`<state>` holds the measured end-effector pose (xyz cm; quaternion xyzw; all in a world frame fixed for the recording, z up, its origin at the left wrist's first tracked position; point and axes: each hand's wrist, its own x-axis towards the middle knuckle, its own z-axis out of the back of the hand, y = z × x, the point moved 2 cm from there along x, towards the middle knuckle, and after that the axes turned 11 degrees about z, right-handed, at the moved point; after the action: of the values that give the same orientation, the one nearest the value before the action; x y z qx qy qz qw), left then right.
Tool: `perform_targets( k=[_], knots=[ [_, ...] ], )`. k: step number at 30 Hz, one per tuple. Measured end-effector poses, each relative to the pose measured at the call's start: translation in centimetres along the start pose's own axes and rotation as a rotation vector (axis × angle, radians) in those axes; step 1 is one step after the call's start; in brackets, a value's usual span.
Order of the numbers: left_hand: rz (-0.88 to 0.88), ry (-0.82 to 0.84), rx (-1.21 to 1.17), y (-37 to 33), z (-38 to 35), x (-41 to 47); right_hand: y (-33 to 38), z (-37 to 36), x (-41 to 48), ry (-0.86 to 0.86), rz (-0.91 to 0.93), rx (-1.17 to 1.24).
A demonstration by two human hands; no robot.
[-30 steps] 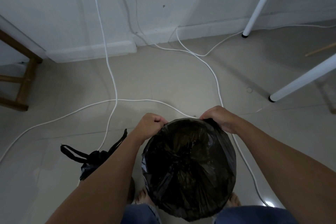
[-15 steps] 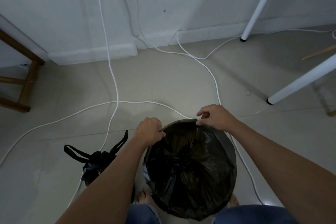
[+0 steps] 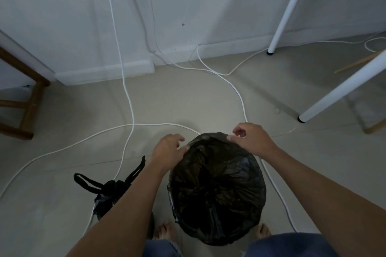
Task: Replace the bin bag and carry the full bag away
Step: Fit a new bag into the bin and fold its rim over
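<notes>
Both hands have let go of the bag's edge since a moment ago; my left hand [image 3: 168, 151] sits at the left side of the bin [image 3: 217, 190] with fingers loosely spread and holding nothing, its thumb touching the new black bag [image 3: 215, 175]; my right hand [image 3: 249, 139] hovers at the far edge, fingers curled partway, also holding nothing; the new bag lines the bin between my feet; the full tied bag [image 3: 108, 193] sits on the floor [image 3: 188, 100] just left of my left arm; white cables [image 3: 127, 98] lie on the floor nearby.
</notes>
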<state>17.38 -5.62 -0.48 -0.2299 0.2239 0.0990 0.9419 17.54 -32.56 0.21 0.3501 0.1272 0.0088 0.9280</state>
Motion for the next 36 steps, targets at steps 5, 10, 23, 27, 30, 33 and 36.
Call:
perform_targets(
  k=[5, 10, 23, 27, 30, 33, 36],
  knots=[
    [-0.156, 0.017, -0.015, -3.9, -1.9, 2.2, -0.7, -1.0, -0.4, 0.069, -0.010, -0.106],
    [-0.182, 0.053, 0.075, -5.0, -3.8, 3.8, -1.9, -1.1, -0.3, 0.119, -0.042, -0.153],
    [-0.202, -0.003, -0.015, -4.2, -3.4, 4.7, -3.4, -0.4, -0.4, 0.084, -0.043, -0.009],
    [-0.192, 0.007, -0.015, -4.1, -3.5, 4.8, -2.9, -0.7, -0.1, 0.087, -0.007, -0.010],
    [-0.184, 0.005, -0.029, -4.0, -3.3, 4.9, -2.8, -0.8, 0.2, 0.071, 0.006, -0.026],
    [-0.173, 0.012, -0.100, -4.0, -3.0, 4.9, -3.1, -0.9, 0.2, 0.067, 0.007, 0.003],
    [-0.141, 0.067, -0.180, -3.8, -2.8, 5.1, -3.8, -1.1, 0.2, 0.072, -0.005, 0.088]
  ],
)
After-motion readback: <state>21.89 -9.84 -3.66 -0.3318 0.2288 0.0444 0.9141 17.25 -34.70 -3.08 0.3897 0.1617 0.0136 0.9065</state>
